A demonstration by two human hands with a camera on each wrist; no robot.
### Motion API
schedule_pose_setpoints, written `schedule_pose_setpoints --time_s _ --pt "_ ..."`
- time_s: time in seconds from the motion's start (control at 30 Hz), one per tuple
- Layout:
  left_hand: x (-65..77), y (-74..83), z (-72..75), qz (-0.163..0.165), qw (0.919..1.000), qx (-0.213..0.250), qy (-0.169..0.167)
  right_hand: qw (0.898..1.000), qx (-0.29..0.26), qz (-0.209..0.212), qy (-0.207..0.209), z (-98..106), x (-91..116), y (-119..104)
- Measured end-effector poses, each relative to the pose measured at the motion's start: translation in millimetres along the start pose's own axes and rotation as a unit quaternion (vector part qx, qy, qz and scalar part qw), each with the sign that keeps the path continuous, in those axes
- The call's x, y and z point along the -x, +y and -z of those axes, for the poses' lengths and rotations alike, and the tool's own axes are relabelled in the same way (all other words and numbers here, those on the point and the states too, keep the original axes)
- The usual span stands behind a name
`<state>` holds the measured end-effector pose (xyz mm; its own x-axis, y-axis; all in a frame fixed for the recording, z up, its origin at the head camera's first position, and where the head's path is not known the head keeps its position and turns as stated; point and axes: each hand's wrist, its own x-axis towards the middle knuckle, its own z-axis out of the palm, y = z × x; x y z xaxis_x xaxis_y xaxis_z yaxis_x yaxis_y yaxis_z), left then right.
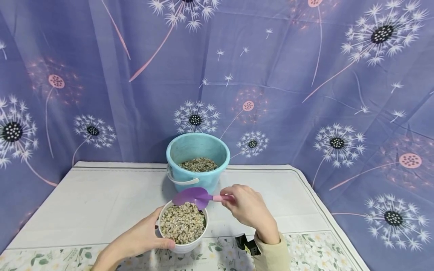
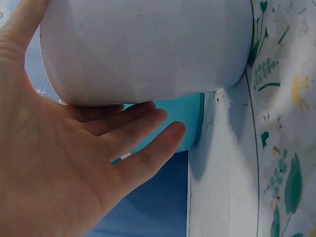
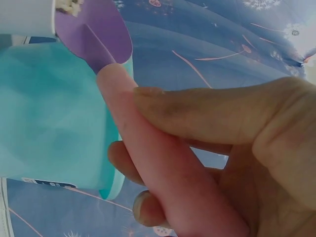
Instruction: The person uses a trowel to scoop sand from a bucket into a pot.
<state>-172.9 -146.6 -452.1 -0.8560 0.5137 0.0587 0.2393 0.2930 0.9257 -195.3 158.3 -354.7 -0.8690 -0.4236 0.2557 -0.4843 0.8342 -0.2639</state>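
A white bowl [image 1: 184,247], heaped with beige and dark grains [image 1: 183,224], stands at the front of the table. My left hand [image 1: 142,235] holds it from the left, thumb at the near rim and fingers along the far side; the left wrist view shows those fingers [image 2: 148,148] spread against the wall. My right hand [image 1: 245,205] grips the pink handle [image 3: 153,143] of a small purple shovel [image 1: 193,195]. The shovel's blade [image 3: 101,34] is tilted over the bowl's back rim, its tip toward the left. Grains hide part of the blade's lower edge.
Just behind the bowl stands a light blue bucket [image 1: 198,146] with more grains inside and a white handle [image 1: 183,182] hanging down its front. A white cloth and a floral strip [image 1: 315,252] cover the table. A purple dandelion-patterned curtain [image 1: 271,75] hangs behind.
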Motion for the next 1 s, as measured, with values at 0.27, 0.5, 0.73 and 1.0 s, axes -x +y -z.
schedule_pose_setpoints --time_s 0.27,0.5,0.73,1.0 --pt "-0.2 0.4 0.2 -0.006 1.0000 0.001 0.004 0.999 0.007 -0.002 0.041 4 3 1" --pt "0.1 -2.0 -1.2 -0.012 0.9996 -0.022 0.015 0.999 -0.004 0.004 0.040 5 3 5" --pt "4.2 -3.1 1.3 -0.007 0.9999 -0.003 0.012 0.999 -0.029 0.028 0.014 0 0 4" --pt "-0.1 -2.6 -0.3 0.003 0.9988 0.048 -0.012 0.994 -0.099 0.047 -0.016 1 -1 15"
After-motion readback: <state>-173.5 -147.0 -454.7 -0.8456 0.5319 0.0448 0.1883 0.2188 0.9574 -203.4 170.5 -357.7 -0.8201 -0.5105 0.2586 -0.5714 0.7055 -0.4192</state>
